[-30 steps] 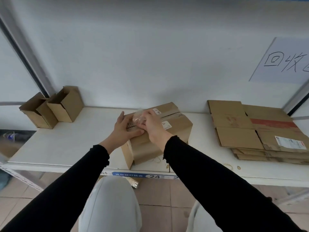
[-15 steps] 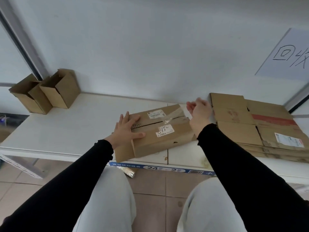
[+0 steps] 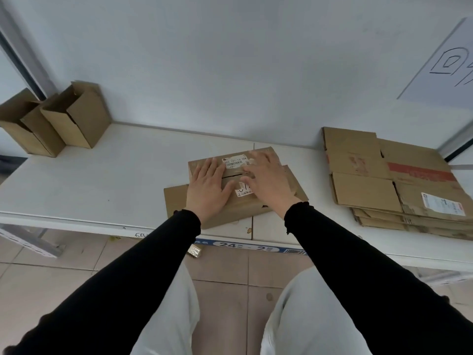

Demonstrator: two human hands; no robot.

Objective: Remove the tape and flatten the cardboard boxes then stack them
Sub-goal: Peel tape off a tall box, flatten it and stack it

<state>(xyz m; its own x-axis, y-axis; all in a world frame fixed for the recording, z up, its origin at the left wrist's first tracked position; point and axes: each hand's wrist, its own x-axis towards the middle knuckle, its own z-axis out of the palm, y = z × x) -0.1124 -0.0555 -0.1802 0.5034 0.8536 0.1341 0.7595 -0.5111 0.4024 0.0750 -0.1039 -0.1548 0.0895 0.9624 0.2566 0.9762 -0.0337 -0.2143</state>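
Both hands, the left hand [image 3: 206,185] and right hand [image 3: 266,179], are pressing flat-fingered on the box [image 3: 230,208] at the frame's centre, gripping nothing; flattening seems to be finishing. Next it is likely needing a carry right onto the stack [image 3: 384,180]. The hands are hiding any leftover tape

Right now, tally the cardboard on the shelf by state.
Upright open boxes: 2
Box being pressed flat under both hands: 1
Stacks of flattened boxes: 1, sheets in it uncountable
Total: 4
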